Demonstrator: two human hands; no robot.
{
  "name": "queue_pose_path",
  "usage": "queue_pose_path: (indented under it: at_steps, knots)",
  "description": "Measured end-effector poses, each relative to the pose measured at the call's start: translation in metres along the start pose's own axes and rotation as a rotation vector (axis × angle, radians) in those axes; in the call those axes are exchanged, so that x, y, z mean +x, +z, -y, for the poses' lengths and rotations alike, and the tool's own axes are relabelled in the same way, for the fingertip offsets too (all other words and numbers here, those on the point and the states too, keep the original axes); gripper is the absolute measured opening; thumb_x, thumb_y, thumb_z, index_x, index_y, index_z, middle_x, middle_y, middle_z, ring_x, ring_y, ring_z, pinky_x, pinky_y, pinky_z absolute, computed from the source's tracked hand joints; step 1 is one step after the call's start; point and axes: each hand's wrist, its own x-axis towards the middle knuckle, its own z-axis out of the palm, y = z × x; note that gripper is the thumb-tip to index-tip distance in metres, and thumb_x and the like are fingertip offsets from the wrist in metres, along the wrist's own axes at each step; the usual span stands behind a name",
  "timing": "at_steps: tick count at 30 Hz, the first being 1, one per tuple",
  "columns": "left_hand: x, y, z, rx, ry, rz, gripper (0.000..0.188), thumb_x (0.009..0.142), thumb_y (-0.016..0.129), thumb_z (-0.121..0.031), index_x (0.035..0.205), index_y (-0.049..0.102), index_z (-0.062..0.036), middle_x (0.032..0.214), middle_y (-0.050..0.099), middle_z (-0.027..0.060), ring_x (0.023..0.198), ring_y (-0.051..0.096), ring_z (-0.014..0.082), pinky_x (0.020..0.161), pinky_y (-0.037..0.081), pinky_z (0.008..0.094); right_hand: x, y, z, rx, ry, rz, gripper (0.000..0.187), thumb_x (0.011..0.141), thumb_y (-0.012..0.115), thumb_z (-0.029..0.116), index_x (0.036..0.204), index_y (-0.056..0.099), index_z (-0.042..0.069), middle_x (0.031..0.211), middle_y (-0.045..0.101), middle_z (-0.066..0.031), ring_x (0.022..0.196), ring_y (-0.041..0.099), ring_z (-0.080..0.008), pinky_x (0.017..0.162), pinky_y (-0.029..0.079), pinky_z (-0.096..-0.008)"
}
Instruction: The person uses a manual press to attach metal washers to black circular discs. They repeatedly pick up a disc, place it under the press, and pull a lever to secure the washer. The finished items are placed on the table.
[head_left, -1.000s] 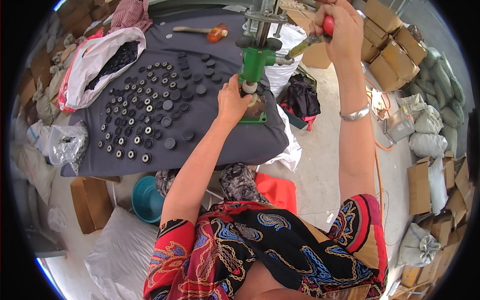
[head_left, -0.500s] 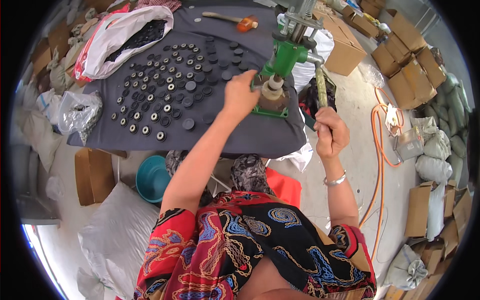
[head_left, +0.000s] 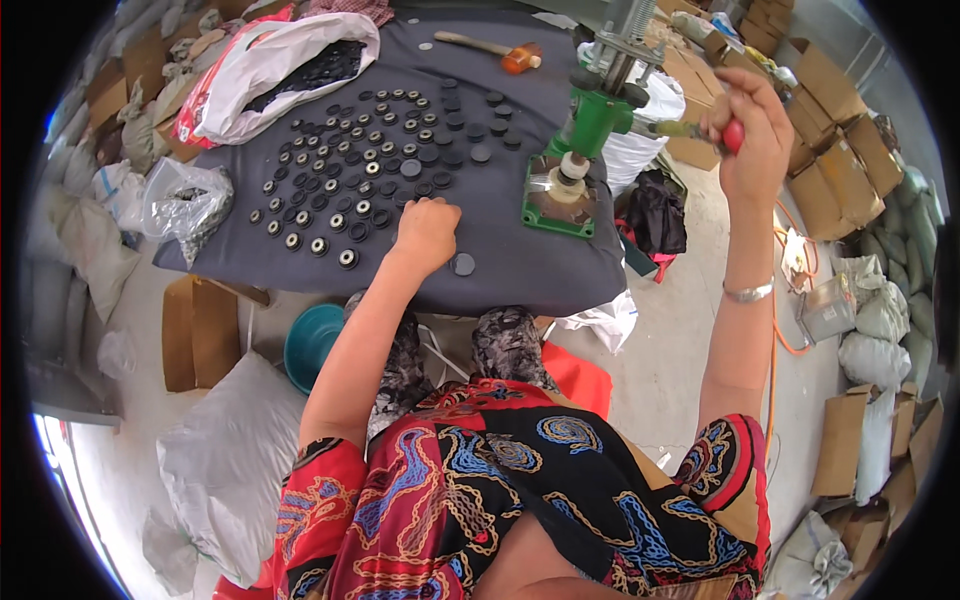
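Observation:
My right hand (head_left: 752, 130) is raised at the right, its fingers wrapped round the lever handle (head_left: 733, 137) of a green bench press, with the red end showing. The press (head_left: 592, 122) stands on the table's right side; a pale round fitting (head_left: 568, 184) sits under its ram. My left hand (head_left: 428, 232) is low over the dark tablecloth, fingers curled down; whatever they hold is hidden. Beside it lie black rings, several with metal centres (head_left: 347, 259). One flat black disc (head_left: 462, 264) lies to its right, near the front edge, and other plain black caps (head_left: 480, 153) lie farther back.
A mallet (head_left: 520, 58) with an amber head lies at the back. A white sack (head_left: 225, 100) of black parts and a clear plastic bag (head_left: 185, 200) rest on the left. A teal basin (head_left: 312, 345) is below the table; cartons (head_left: 835, 165) and an orange hose stand right.
My right hand has swung the lever up and outward. My left hand has left the press base and moved left and nearer, to the rings. The view has shifted slightly.

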Motion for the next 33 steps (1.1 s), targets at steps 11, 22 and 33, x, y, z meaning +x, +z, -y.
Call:
queue_pose_path:
  at_steps: [11,22,33]
  knots:
    - [0.043,0.034,-0.02,-0.381,-0.067,-0.245,0.041,0.069,0.072,-0.005,0.108,0.064,0.0009,0.104,0.066,0.0163,0.102,0.059,0.0342,0.087,0.049,0.0416,0.05,-0.002,-0.005,0.017,0.045,-0.118,0.022,0.082,0.047,0.008,0.095,0.06,-0.002,0.054,0.049,-0.005,0.039,0.043,-0.0132,0.039,0.041,-0.0261]
    - [0.054,0.039,-0.031,-0.408,0.061,-0.302,0.039,0.067,0.074,-0.007,0.105,0.066,-0.0007,0.101,0.067,0.0151,0.097,0.059,0.0334,0.085,0.049,0.0411,0.05,-0.001,-0.003,-0.011,0.01,-0.086,0.021,0.082,0.045,0.006,0.094,0.059,-0.003,0.052,0.051,-0.0073,0.039,0.046,-0.0144,0.038,0.039,-0.0254]
    - [0.091,0.021,-0.077,-0.628,0.032,-0.37,0.056,0.068,0.074,-0.013,0.121,0.057,-0.0024,0.097,0.066,0.0144,0.086,0.061,0.0281,0.078,0.05,0.0389,0.049,0.0,-0.003,-0.022,-0.015,-0.084,0.021,0.083,0.045,0.007,0.095,0.059,-0.004,0.053,0.052,-0.0078,0.04,0.046,-0.0142,0.04,0.04,-0.0255]
